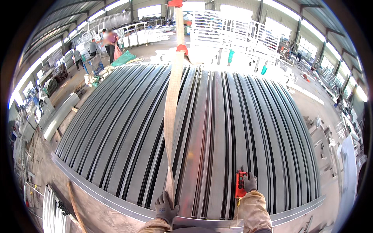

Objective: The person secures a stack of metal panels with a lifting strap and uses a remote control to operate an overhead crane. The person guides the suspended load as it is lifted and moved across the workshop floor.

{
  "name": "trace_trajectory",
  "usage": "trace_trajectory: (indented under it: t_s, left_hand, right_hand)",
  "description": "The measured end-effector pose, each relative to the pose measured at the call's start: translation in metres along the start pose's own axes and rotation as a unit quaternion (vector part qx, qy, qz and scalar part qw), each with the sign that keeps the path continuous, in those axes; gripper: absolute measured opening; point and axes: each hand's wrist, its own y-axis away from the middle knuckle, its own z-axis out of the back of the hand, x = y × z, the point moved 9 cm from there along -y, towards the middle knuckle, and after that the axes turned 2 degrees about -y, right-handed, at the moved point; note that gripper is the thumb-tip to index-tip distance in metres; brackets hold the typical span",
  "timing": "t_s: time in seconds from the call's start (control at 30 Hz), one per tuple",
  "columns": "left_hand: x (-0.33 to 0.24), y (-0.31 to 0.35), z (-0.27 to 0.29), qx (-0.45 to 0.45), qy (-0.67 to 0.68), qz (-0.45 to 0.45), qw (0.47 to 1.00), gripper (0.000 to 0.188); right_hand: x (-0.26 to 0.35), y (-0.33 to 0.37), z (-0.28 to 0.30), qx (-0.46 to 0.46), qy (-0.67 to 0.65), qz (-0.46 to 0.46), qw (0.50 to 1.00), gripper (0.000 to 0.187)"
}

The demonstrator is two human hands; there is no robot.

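Note:
A wide beige lifting strap [169,116] runs down from a red fitting [182,48] over the long grey metal profiles [132,116]. At its near end is my left hand [166,208] in a grey glove, with the strap passing between its thumb and fingers. The strap's lowest part is hidden by that hand. My right hand [250,181], also gloved, is closed on a red remote control [241,184] with dark buttons, held above the profiles to the right of the strap. A thin yellow cord hangs below the remote.
White metal racks [233,33] stand beyond the profiles. Several people [110,42] are at the far left, near a green sheet [123,58]. Bundled light metal lengths [54,213] and a wooden bar [76,206] lie at the near left.

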Motion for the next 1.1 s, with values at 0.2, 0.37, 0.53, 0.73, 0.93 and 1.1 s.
trace_trajectory:
  t_s: [0.2,0.37,0.53,0.73,0.93,1.1]
  left_hand:
    - [0.008,-0.055,-0.011,-0.032,0.030,0.008,0.999,0.112]
    - [0.008,-0.111,-0.016,-0.025,0.040,0.037,0.998,0.112]
    - [0.009,-0.135,-0.009,-0.038,0.058,0.036,0.997,0.111]
    - [0.004,-0.144,-0.020,-0.105,0.001,-0.004,0.994,0.098]
    - [0.011,-0.152,-0.030,-0.107,0.114,0.022,0.987,0.088]
    - [0.039,-0.109,-0.020,-0.096,0.228,0.117,0.962,0.109]
  right_hand:
    - [0.082,-0.049,0.008,-0.095,0.037,0.103,0.989,0.060]
    - [0.216,-0.147,-0.036,-0.031,-0.127,0.159,0.979,0.059]
    - [0.354,-0.248,-0.097,0.021,-0.228,0.253,0.940,0.059]
    - [0.452,-0.253,-0.153,0.150,-0.339,0.230,0.900,0.056]
    - [0.341,-0.112,-0.169,0.150,-0.272,0.247,0.918,0.053]
    - [0.166,-0.037,-0.048,-0.092,-0.097,0.207,0.969,0.062]
